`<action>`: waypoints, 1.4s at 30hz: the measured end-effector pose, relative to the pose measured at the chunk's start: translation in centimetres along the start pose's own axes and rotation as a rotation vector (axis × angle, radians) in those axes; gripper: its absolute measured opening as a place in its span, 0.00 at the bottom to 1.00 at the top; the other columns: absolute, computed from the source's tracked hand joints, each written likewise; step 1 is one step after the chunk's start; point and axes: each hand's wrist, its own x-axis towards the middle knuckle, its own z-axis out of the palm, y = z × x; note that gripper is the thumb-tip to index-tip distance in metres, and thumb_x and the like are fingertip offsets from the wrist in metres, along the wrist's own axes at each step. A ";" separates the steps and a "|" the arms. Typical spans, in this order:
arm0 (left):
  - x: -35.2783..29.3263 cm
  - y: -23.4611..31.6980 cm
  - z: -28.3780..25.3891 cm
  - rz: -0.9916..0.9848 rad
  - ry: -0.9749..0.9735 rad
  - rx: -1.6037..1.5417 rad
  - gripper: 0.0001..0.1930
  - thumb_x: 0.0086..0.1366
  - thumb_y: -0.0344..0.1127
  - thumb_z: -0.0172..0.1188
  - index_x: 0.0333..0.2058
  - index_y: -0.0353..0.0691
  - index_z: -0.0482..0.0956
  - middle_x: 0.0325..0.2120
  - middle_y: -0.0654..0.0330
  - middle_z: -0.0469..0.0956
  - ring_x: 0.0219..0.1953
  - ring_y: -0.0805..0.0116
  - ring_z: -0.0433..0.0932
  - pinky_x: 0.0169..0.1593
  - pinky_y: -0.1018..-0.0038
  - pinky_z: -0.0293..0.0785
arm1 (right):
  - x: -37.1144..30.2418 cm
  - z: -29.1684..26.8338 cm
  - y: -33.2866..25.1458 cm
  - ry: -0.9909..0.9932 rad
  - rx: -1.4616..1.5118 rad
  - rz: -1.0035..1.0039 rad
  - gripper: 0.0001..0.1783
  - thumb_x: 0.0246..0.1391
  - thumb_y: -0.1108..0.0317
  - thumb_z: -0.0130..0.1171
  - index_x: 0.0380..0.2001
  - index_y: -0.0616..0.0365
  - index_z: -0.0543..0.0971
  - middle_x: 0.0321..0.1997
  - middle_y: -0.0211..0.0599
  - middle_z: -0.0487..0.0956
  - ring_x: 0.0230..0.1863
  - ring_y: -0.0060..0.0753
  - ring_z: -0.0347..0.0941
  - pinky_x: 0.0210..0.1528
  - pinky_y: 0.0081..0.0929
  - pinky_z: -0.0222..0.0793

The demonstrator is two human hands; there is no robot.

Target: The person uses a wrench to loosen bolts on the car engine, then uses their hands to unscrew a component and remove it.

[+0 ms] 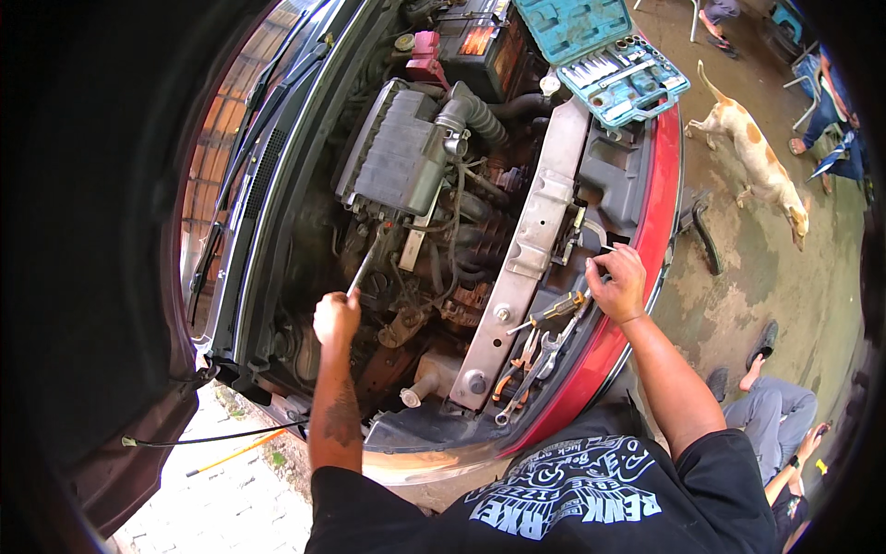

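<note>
One slim, silvery tool (366, 264) is slanting beside the black engine cover (392, 152).
Your left hand (336, 318) is clamping its near end; your right hand (618, 283) is curling by the red front panel (661, 180), its hold unclear.

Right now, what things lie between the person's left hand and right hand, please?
In the head view, going from the left hand, there are dark engine parts, then the metal crossbar, nearer the right hand.
</note>
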 end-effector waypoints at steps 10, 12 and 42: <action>8.0 5.0 -10.2 0.163 -0.260 0.402 0.28 0.62 0.61 0.70 0.41 0.38 0.88 0.41 0.46 0.87 0.47 0.48 0.86 0.52 0.56 0.83 | 0.1 0.0 0.3 0.009 -0.008 -0.005 0.08 0.47 0.72 0.71 0.23 0.56 0.80 0.22 0.37 0.78 0.29 0.45 0.76 0.53 0.46 0.77; 9.6 5.9 -11.3 0.132 -0.328 0.436 0.30 0.61 0.63 0.70 0.42 0.37 0.88 0.46 0.45 0.86 0.52 0.49 0.85 0.54 0.57 0.82 | 0.2 -0.1 0.3 0.011 -0.002 -0.008 0.08 0.47 0.72 0.71 0.23 0.56 0.79 0.22 0.37 0.78 0.29 0.45 0.76 0.53 0.46 0.77; 9.6 -1.1 -4.0 -0.027 -0.516 -0.097 0.26 0.68 0.58 0.66 0.29 0.35 0.89 0.17 0.59 0.81 0.15 0.67 0.79 0.21 0.67 0.74 | 0.1 0.1 0.3 0.007 -0.001 -0.009 0.08 0.47 0.73 0.71 0.23 0.55 0.79 0.22 0.36 0.77 0.28 0.44 0.75 0.53 0.46 0.77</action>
